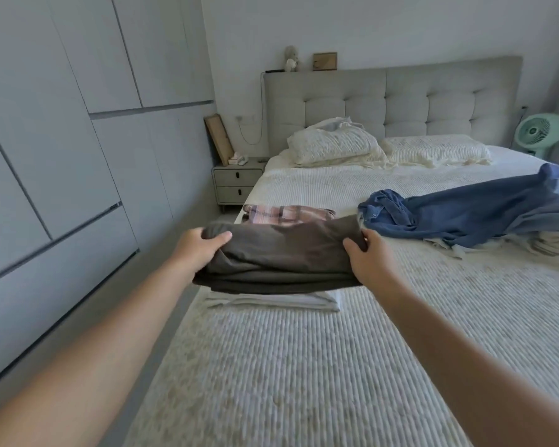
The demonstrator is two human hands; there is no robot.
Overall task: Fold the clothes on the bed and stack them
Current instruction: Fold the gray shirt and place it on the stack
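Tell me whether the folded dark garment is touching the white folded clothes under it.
Cannot tell. In the head view both hands, left hand and right hand, grip the dark garment over the white folded clothes, hiding any gap.

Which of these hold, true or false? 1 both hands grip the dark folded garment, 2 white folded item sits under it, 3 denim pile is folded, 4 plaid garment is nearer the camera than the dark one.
1. Left hand and right hand both grip the dark folded garment: true.
2. White folded item lies beneath it: true.
3. Denim pile is folded: false, it lies crumpled.
4. Plaid garment is nearer: false, it lies beyond.
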